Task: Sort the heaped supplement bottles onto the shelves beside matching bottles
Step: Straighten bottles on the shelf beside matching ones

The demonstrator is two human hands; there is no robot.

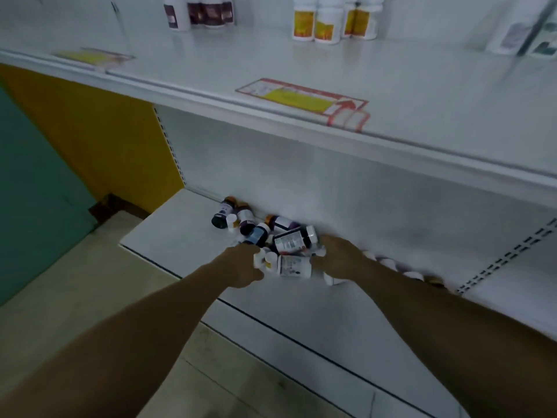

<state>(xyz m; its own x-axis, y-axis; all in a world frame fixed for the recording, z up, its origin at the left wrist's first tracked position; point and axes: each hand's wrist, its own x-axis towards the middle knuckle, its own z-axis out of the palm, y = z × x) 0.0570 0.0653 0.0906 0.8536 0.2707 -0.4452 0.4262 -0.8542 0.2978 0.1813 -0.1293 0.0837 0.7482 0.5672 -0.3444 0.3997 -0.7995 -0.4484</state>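
1. White shop shelving against a yellow and teal wall, pale floor below; bottom shelf (187, 236) low and deep, upper shelf (391, 95) jutting out above it.
2. On the bottom shelf, against the back panel: heap of bottles (265, 236), mostly dark ones lying on their sides, a few white ones mixed in.
3. Left hand (244, 263) at the near left edge of the heap, fingers curled round a small white bottle (262, 262).
4. Right hand (337, 257) at the right side of the heap, knuckles up, fingers tucked under among the bottles; cannot tell whether gripping anything.
5. Between the two hands: white bottle with a label (294, 265), lying on its side, touching both.
6. Just behind it: dark bottle with a white label (294, 239), also on its side.
7. Right of the right forearm: row of white caps (388, 262), partly hidden.
8. On the upper shelf: dark-labelled bottles (199, 12) standing at the back left, yellow-labelled white bottles (331, 21) standing further right, well apart.
9. Near the front lip: red and yellow price card (304, 101), lying flat.
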